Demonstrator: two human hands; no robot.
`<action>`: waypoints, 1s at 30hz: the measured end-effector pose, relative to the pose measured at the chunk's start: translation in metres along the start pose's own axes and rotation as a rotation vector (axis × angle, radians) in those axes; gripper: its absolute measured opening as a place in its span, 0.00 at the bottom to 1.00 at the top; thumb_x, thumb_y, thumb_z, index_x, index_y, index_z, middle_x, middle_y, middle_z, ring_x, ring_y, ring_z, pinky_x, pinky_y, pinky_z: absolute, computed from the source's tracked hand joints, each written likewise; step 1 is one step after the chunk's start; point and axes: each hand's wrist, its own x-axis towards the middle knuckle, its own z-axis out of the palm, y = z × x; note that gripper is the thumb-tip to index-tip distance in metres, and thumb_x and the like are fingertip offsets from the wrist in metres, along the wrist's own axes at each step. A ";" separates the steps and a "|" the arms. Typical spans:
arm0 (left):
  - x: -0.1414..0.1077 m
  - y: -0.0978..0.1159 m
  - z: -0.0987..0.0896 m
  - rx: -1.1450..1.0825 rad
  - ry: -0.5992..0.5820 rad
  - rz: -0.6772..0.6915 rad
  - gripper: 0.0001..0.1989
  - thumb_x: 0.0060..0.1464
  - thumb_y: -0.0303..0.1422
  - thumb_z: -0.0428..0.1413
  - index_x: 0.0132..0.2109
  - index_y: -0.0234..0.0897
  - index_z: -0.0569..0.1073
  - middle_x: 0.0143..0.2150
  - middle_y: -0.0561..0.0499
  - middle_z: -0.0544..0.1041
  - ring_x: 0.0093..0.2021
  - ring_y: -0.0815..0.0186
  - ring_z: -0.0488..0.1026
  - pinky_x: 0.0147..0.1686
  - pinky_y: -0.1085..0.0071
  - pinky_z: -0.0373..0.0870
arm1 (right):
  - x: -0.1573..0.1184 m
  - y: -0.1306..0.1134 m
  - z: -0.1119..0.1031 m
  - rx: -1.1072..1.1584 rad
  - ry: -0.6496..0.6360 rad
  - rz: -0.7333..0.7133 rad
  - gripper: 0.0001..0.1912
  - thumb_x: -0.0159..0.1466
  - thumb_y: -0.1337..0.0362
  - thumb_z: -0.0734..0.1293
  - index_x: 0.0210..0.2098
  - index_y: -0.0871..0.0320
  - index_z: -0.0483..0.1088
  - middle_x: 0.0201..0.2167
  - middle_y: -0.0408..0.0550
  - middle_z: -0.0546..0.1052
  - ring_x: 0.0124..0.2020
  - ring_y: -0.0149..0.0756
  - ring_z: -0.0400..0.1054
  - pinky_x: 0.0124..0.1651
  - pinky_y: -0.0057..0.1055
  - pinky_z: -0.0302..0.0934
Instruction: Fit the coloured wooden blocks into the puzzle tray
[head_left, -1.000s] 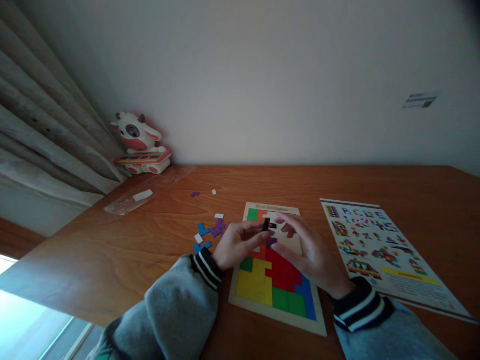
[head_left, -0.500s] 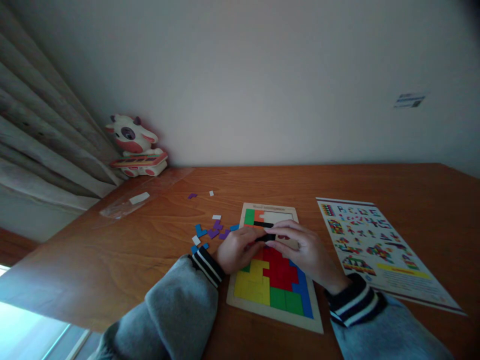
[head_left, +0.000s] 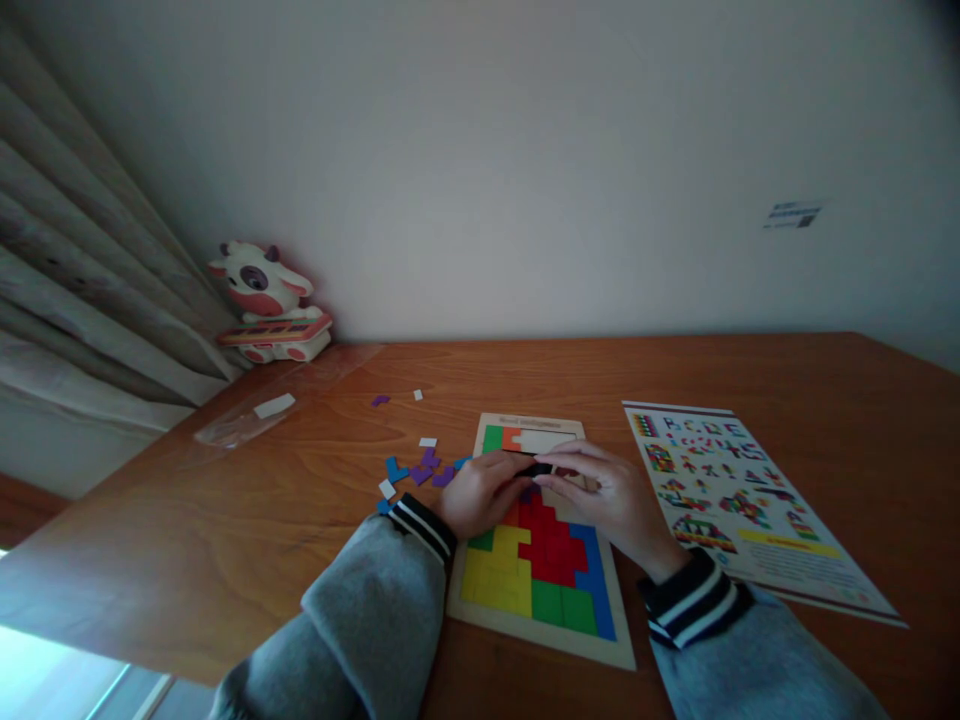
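Over the board [head_left: 540, 631], my left fingers [head_left: 508, 461] and right fingers [head_left: 568, 462] pinch the black piece [head_left: 534, 469] at opposite ends, a sensible hold since it looks light, stiff and perhaps slick.

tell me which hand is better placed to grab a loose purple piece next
Left, most likely: the left hand is nearer the loose purple pieces, while the right hand is farther across. Both hands are at a black piece, so the left might need freeing first.
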 end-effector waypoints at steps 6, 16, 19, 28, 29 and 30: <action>-0.005 0.003 -0.001 -0.022 -0.027 0.008 0.16 0.68 0.34 0.48 0.57 0.36 0.73 0.52 0.42 0.79 0.53 0.61 0.76 0.54 0.67 0.71 | -0.002 0.000 0.001 0.035 -0.003 -0.002 0.09 0.65 0.58 0.70 0.43 0.51 0.81 0.36 0.49 0.81 0.38 0.38 0.77 0.41 0.34 0.74; -0.006 -0.003 -0.001 -0.147 0.227 -0.147 0.14 0.66 0.34 0.52 0.53 0.37 0.77 0.48 0.46 0.82 0.47 0.61 0.79 0.49 0.68 0.74 | -0.004 0.011 0.003 0.123 0.141 0.231 0.12 0.64 0.53 0.70 0.40 0.52 0.80 0.38 0.48 0.83 0.38 0.40 0.77 0.42 0.37 0.72; -0.005 -0.010 0.000 -0.225 0.338 -0.288 0.14 0.65 0.37 0.54 0.53 0.36 0.77 0.47 0.46 0.82 0.46 0.61 0.80 0.47 0.68 0.76 | -0.006 0.018 0.002 0.152 0.236 0.408 0.16 0.63 0.49 0.70 0.40 0.55 0.78 0.36 0.50 0.82 0.36 0.41 0.77 0.42 0.39 0.71; -0.002 -0.010 0.001 -0.395 0.349 -0.387 0.16 0.62 0.41 0.57 0.49 0.34 0.78 0.45 0.45 0.83 0.45 0.59 0.80 0.46 0.68 0.76 | 0.000 0.035 -0.010 0.400 0.496 0.593 0.20 0.56 0.48 0.75 0.38 0.57 0.78 0.34 0.47 0.81 0.32 0.35 0.74 0.38 0.33 0.70; -0.002 -0.011 0.001 -0.418 0.352 -0.399 0.17 0.61 0.42 0.58 0.48 0.33 0.79 0.44 0.45 0.83 0.44 0.59 0.80 0.45 0.68 0.76 | 0.000 0.036 -0.010 0.457 0.536 0.616 0.20 0.54 0.49 0.76 0.38 0.57 0.78 0.34 0.47 0.81 0.31 0.34 0.73 0.38 0.32 0.70; -0.002 -0.012 0.001 -0.445 0.357 -0.411 0.17 0.61 0.43 0.58 0.47 0.33 0.79 0.43 0.45 0.83 0.43 0.60 0.80 0.43 0.69 0.76 | 0.000 0.037 -0.010 0.518 0.571 0.639 0.20 0.52 0.50 0.77 0.38 0.56 0.78 0.34 0.46 0.80 0.31 0.33 0.73 0.38 0.31 0.70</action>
